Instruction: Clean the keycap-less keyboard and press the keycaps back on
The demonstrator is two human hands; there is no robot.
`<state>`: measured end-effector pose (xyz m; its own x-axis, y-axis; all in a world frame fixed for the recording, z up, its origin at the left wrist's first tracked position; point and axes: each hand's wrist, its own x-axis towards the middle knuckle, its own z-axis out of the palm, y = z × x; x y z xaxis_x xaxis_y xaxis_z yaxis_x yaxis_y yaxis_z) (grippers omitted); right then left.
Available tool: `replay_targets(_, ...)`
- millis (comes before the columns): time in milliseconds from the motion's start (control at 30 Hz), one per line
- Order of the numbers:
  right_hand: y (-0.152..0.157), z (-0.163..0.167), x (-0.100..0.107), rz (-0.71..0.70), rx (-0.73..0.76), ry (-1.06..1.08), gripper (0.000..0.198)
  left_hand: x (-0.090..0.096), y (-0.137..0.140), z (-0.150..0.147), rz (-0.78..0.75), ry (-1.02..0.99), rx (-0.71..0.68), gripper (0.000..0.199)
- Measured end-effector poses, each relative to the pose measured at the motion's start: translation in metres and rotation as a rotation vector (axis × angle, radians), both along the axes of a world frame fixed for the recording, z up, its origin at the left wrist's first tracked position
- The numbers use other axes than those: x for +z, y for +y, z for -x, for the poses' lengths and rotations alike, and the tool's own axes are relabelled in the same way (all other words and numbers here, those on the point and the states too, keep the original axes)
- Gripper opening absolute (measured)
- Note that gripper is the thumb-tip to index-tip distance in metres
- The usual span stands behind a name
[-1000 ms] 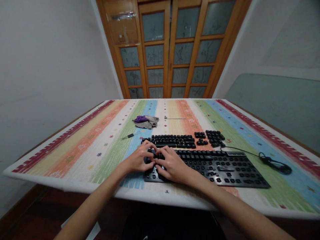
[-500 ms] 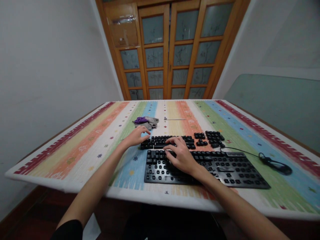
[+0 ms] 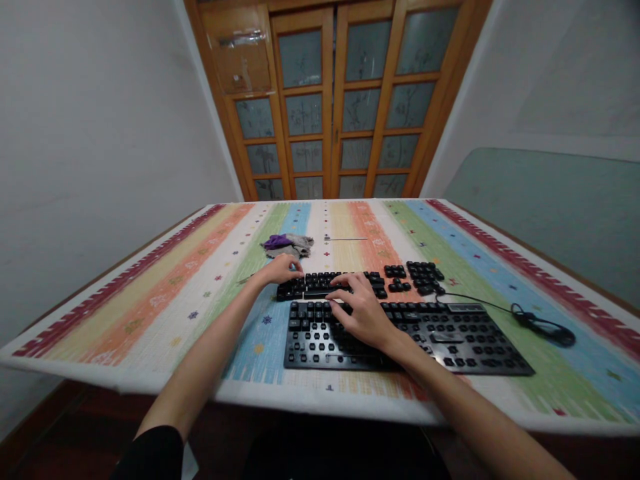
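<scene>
My left hand (image 3: 283, 269) is at the far left end of the loose black keycaps (image 3: 340, 279). Its thumb and fingertips come together in a pinch, and whatever lies between them is hidden. My right hand (image 3: 361, 312) rests over the upper rows of the black keyboard (image 3: 465, 343), its fingers apart and bent, reaching toward the front edge of the loose keycaps. Keycaps sit on the keyboard's upper left rows, while most of its other positions show bare switches. I make out nothing held in the right hand.
Behind my left hand lies a crumpled grey and purple cloth (image 3: 287, 245). A thin rod-like tool (image 3: 347, 239) lies farther back. More keycaps (image 3: 424, 275) are grouped at the right, near the keyboard's coiled cable (image 3: 545, 329). A striped cloth (image 3: 190, 287) covers the table.
My left hand's fingers have drawn from spread apart into a pinch, and the hand has lowered slightly. My right hand stays almost where it was. The whole view shifts a little.
</scene>
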<state>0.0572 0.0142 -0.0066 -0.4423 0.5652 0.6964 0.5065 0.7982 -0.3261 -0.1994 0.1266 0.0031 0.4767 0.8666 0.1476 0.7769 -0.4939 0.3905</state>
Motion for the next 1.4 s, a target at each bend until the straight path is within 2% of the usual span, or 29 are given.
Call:
replay_targets(133,0.001,0.000,-0.001,0.004,0.002,0.003,0.012,0.009,-0.009,0.004,-0.038,-0.062,0.013,0.022)
replay_targets(233,0.001,0.000,-0.002,0.019,0.009,-0.010,0.013,0.017,-0.029,0.003,-0.052,-0.111,-0.015,0.023)
replay_targets(433,-0.002,0.002,0.000,0.058,0.067,-0.049,0.010,0.024,-0.093,-0.011,0.005,-0.277,-0.270,0.022)
replay_targets(567,-0.003,0.002,0.002,0.078,0.070,-0.064,0.005,0.017,-0.117,-0.019,0.020,-0.282,-0.313,0.016)
replay_targets(867,-0.006,0.002,-0.001,0.122,0.143,-0.117,0.004,0.000,-0.122,-0.026,0.013,-0.263,-0.313,0.012)
replay_targets(1133,-0.007,0.002,0.000,0.120,0.173,-0.117,0.006,0.000,-0.125,-0.028,-0.017,-0.270,-0.274,0.009)
replay_targets(1400,-0.007,0.003,-0.006,0.121,0.239,-0.190,0.006,-0.002,-0.125,-0.026,-0.072,-0.252,-0.293,0.009)
